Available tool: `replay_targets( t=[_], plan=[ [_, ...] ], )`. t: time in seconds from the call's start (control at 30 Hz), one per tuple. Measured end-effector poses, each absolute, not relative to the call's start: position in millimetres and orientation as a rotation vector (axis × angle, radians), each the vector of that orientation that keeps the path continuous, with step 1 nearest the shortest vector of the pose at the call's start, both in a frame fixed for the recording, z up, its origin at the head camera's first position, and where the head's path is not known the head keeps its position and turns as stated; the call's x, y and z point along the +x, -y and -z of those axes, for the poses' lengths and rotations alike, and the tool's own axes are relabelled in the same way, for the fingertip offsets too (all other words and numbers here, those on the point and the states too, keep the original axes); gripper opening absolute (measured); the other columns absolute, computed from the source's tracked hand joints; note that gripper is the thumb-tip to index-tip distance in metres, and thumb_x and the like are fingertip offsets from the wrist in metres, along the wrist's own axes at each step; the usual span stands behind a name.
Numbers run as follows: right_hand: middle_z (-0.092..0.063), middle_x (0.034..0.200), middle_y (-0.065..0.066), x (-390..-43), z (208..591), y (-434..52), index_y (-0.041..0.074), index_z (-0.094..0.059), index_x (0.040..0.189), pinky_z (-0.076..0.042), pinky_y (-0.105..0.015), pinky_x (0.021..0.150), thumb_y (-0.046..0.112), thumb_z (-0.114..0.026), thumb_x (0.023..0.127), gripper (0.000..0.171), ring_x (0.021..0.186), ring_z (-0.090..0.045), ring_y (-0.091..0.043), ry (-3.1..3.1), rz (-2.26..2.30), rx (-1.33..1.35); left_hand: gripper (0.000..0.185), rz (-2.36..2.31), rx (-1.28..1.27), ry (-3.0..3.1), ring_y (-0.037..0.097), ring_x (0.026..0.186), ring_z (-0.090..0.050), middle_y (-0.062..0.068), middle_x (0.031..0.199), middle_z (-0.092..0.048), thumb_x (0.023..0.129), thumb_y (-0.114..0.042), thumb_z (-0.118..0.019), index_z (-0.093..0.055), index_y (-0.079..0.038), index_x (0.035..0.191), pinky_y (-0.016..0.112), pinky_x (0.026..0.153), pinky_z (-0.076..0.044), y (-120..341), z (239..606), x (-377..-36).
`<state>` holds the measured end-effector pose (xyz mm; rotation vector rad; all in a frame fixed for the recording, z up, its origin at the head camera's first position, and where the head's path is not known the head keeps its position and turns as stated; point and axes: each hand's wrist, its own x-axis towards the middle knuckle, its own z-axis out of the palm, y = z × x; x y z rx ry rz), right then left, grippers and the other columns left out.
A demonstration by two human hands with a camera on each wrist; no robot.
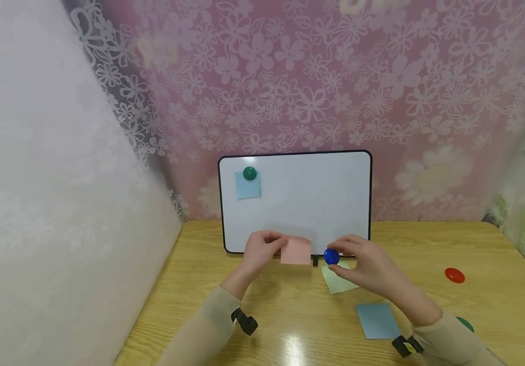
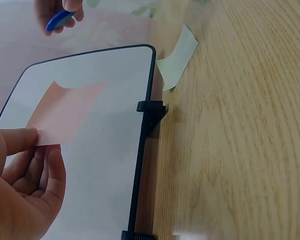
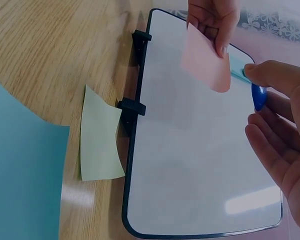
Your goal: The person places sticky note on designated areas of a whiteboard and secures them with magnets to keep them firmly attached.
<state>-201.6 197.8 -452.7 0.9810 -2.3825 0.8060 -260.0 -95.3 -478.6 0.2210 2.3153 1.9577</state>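
Observation:
My left hand (image 1: 261, 250) pinches a pink sticky note (image 1: 296, 251) by its left edge, in front of the lower part of a whiteboard (image 1: 313, 198). To the right of it, my right hand (image 1: 367, 262) holds a round blue magnet (image 1: 331, 256) between thumb and fingers. In the right wrist view the blue magnet (image 3: 259, 96) is seen edge-on, apart from the pink note (image 3: 206, 61). High on the board's left side, a green magnet (image 1: 250, 173) sits over the top of a blue sticky note (image 1: 248, 189).
A pale green note (image 1: 337, 281) lies below the board near its black foot (image 1: 315, 261). Closer to me is another blue note (image 1: 378, 321). A red magnet (image 1: 455, 275) lies at the right, and a green magnet (image 1: 465, 324) shows partly behind my right sleeve.

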Motion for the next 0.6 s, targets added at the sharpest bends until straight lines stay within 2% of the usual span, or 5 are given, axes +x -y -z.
replay_targets(
  t=[0.37, 0.5, 0.6],
  plan=[
    [-0.073, 0.109, 0.001, -215, 453, -186, 0.009, -0.079, 0.115, -0.062, -0.032, 0.072, 0.007, -0.097, 0.078, 0.042, 0.087, -0.07, -0.014, 2.354, -0.78, 0.936, 0.019, -1.893, 0.169, -2.411, 0.018, 0.089, -0.072, 0.002, 0.098, -0.076, 0.103, -0.027, -0.075, -0.082, -0.011, 0.111, 0.035, 0.078, -0.06, 92, 472, -270],
    [-0.073, 0.108, 0.0, -219, 454, -181, 0.008, -0.079, 0.115, -0.062, -0.033, 0.072, 0.008, -0.097, 0.078, 0.042, 0.087, -0.07, -0.014, 2.348, -0.769, 0.931, 0.018, -1.895, 0.154, -2.416, 0.018, 0.089, -0.073, 0.002, 0.097, -0.076, 0.103, -0.027, -0.075, -0.083, -0.012, 0.111, 0.035, 0.073, -0.058, 90, 470, -271],
    [-0.073, 0.108, -0.001, -222, 453, -177, 0.008, -0.079, 0.115, -0.061, -0.033, 0.072, 0.011, -0.097, 0.079, 0.041, 0.087, -0.069, -0.015, 2.347, -0.76, 0.931, 0.018, -1.908, 0.155, -2.409, 0.019, 0.089, -0.073, 0.002, 0.097, -0.076, 0.103, -0.027, -0.076, -0.083, -0.012, 0.111, 0.037, 0.075, -0.058, 89, 469, -271]
  ],
)
